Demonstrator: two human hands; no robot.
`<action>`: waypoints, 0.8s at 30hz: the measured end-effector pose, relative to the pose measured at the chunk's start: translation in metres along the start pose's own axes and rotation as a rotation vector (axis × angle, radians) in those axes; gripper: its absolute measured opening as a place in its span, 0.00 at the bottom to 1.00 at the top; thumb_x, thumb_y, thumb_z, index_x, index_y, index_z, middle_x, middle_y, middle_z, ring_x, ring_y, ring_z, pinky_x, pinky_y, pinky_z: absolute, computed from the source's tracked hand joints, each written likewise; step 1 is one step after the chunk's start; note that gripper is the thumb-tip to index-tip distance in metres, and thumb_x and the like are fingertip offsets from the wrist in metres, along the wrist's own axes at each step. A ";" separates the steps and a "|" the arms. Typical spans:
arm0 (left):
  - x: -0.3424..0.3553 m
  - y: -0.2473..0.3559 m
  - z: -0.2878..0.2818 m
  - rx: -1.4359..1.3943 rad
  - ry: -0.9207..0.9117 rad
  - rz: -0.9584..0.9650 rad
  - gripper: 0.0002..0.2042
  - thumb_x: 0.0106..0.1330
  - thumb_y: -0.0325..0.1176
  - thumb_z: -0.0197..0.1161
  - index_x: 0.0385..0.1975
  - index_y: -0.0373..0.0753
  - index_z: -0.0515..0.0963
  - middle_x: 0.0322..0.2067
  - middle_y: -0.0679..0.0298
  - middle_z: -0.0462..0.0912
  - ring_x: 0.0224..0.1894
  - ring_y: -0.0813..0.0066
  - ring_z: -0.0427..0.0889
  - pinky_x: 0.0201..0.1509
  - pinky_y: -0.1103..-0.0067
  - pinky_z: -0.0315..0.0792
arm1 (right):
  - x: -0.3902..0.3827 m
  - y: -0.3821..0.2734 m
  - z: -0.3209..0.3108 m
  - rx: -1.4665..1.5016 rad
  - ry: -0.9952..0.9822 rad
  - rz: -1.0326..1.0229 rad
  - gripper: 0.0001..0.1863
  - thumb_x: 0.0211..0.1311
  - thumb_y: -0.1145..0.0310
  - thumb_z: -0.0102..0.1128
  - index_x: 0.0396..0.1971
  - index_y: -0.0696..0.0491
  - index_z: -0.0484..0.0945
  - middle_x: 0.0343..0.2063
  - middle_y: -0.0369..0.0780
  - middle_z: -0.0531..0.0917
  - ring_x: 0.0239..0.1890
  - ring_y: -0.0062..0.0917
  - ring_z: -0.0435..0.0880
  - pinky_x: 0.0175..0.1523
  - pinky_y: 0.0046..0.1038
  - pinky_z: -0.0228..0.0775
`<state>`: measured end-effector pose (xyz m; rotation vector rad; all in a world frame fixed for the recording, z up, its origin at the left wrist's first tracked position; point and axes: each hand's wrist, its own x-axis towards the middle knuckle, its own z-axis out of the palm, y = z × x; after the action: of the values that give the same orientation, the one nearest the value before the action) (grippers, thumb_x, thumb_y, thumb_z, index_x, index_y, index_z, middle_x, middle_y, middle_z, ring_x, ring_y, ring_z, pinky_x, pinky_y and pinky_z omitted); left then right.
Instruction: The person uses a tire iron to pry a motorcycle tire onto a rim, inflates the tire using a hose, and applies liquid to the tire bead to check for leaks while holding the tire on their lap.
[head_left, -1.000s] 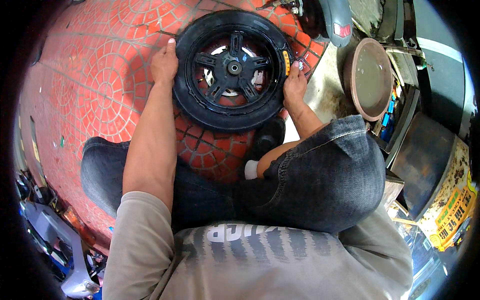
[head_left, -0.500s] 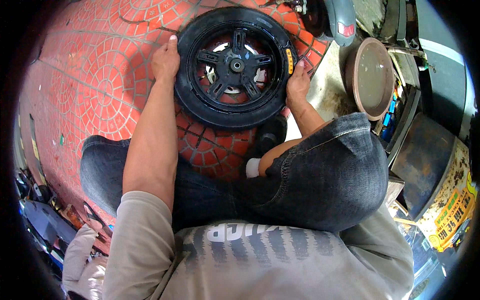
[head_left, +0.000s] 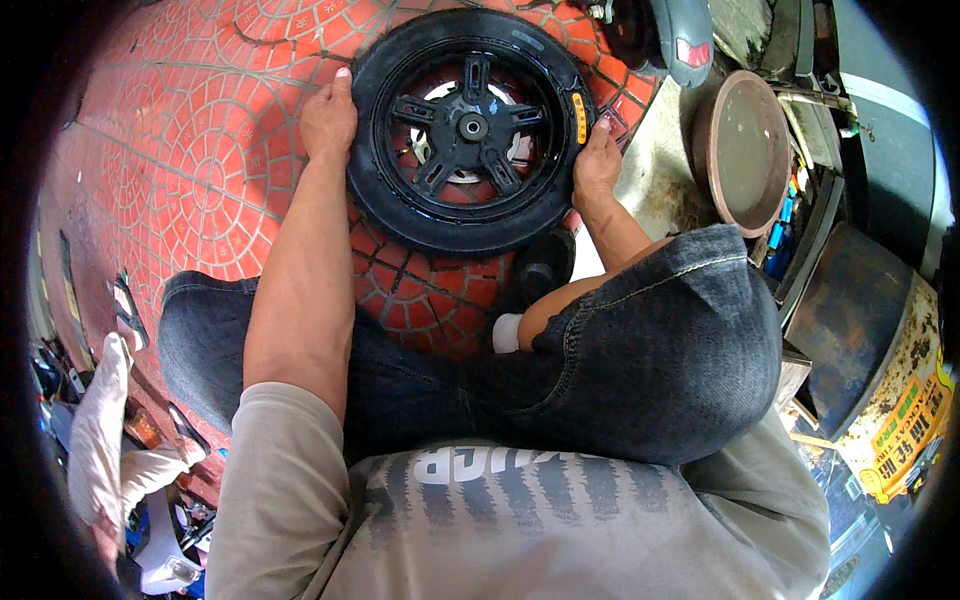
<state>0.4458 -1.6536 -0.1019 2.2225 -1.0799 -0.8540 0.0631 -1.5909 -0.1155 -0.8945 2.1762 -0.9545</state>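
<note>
A black scooter wheel (head_left: 430,228), its tyre mounted on a five-spoke black rim, lies in front of me over the red floor. A yellow sticker is on its right side, and a pale metal disc shows behind the spokes. My left hand (head_left: 328,122) grips the tyre's left edge, thumb pointing forward and fingers partly hidden. On the opposite edge, beside the sticker, my right hand (head_left: 597,165) has hold of the tyre, its fingers mostly out of sight underneath. My shoe (head_left: 543,270) is close below the wheel's near right side.
Red patterned tiles (head_left: 225,165) spread to the left. A brown basin (head_left: 712,150) of cloudy water stands at the right, near a grey scooter part (head_left: 680,45) with a red reflector. A rusty metal container (head_left: 850,320) is farther right. Another person's light trousers (head_left: 100,430) appear at lower left.
The wheel and both hands have stayed almost in place. At lower left, the other person's legs have shifted, with a sandalled foot now farther forward.
</note>
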 end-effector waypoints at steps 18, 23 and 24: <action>-0.002 -0.001 0.000 -0.016 0.017 -0.026 0.31 0.74 0.65 0.53 0.53 0.42 0.88 0.52 0.45 0.88 0.59 0.45 0.84 0.63 0.59 0.73 | -0.006 -0.009 -0.002 -0.054 0.040 0.003 0.38 0.80 0.40 0.41 0.51 0.65 0.83 0.48 0.64 0.84 0.55 0.59 0.81 0.62 0.48 0.69; -0.003 0.001 -0.001 0.005 0.018 -0.025 0.31 0.74 0.65 0.53 0.54 0.43 0.88 0.53 0.45 0.87 0.60 0.46 0.83 0.64 0.59 0.73 | -0.006 -0.008 -0.002 -0.058 0.043 0.008 0.38 0.80 0.40 0.42 0.52 0.65 0.83 0.49 0.63 0.84 0.56 0.59 0.81 0.63 0.48 0.68; -0.002 0.000 0.001 -0.009 0.013 -0.026 0.31 0.74 0.65 0.53 0.54 0.43 0.88 0.53 0.45 0.87 0.60 0.46 0.83 0.64 0.59 0.73 | -0.003 -0.003 -0.002 -0.049 0.040 0.004 0.38 0.80 0.40 0.42 0.53 0.64 0.83 0.49 0.63 0.84 0.56 0.59 0.81 0.63 0.47 0.68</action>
<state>0.4440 -1.6522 -0.1013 2.2362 -1.0415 -0.8527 0.0644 -1.5895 -0.1113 -0.9008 2.2434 -0.9282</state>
